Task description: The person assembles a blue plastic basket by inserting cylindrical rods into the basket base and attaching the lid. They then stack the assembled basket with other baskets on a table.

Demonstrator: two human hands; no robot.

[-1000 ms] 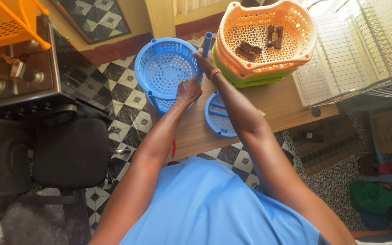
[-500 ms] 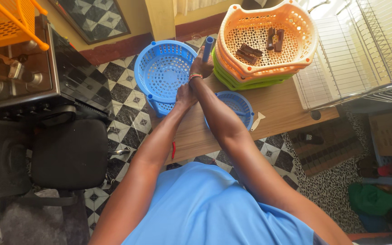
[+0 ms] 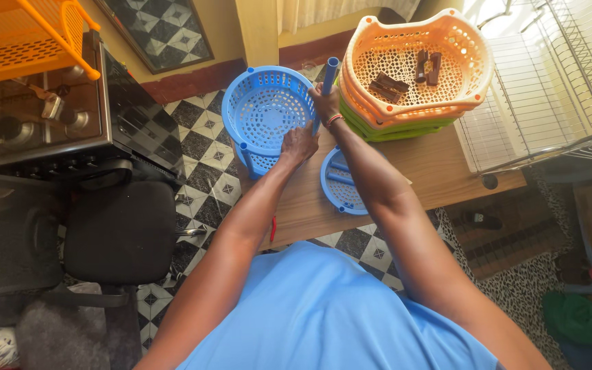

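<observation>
The person's right hand [image 3: 326, 103] had its grip clenched around a blue plastic tube [image 3: 326, 85], held nearly upright at the far rim of a round blue perforated plastic basket [image 3: 266, 115]. That basket stood at the left end of the wooden counter [image 3: 440, 161], partly overhanging the chequered black-and-white floor [image 3: 203, 154]. The left hand [image 3: 299, 144] pressed on the basket's near rim, fingers curled over the edge and grasping it. Just to the right of that hand, a second, shallower blue perforated tray [image 3: 340, 185] lay on the counter with short blue tubes inside, partly hidden by the right forearm. Behind it stood a stack of orange and green perforated baskets [image 3: 416, 75], the top one holding a few dark brown pieces [image 3: 390, 85]. A white wire dish rack [image 3: 543, 75] stood at the right, and a black stove [image 3: 56, 123] at the left.
</observation>
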